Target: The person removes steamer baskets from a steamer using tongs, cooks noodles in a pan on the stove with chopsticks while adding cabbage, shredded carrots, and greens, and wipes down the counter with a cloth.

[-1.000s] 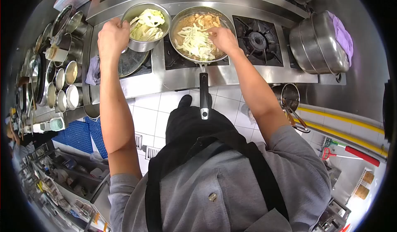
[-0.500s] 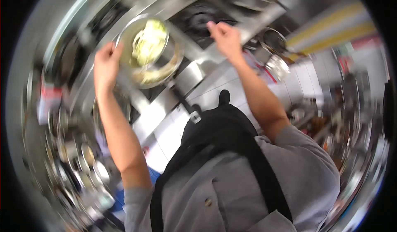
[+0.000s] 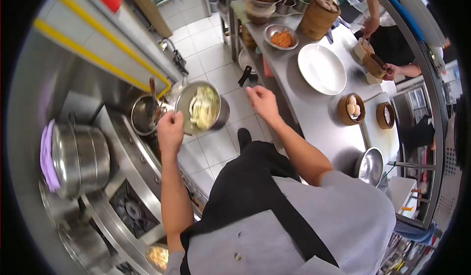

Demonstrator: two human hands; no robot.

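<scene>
Because the view has turned from the stove (image 3: 145, 165) toward the desk (image 3: 314, 123), I now read the pot (image 3: 224, 113) in mid-air over the floor, beyond the stove's front edge. I judge that work at the pan (image 3: 148, 256) is suspended, with a portion of the cabbage (image 3: 204, 109) remaining in the pot.

Hand status:
My left hand (image 3: 170, 130) grasps the pot by its rim; the pot tilts so that its mouth faces me. My right hand (image 3: 263, 103) is raised with bent fingers, between the pot and the desk's aisle edge. I see nothing in it; I cannot tell whether the fingers are fully closed.

Differences from the earliest frame:
1. The right hand, then at the cabbage in the pan, is now well apart from it.
2. The pot, then beside the pan above the stove, is now clear of the stove.
3. The pan, then fully in view, now shows only in part, by my left sleeve.
4. The desk has come into view, carrying a white plate (image 3: 322, 69) near its aisle edge and a steamer (image 3: 345, 116) of buns just beside the plate. Across it, a co-worker's hand (image 3: 392, 72) holds another steamer.
</scene>
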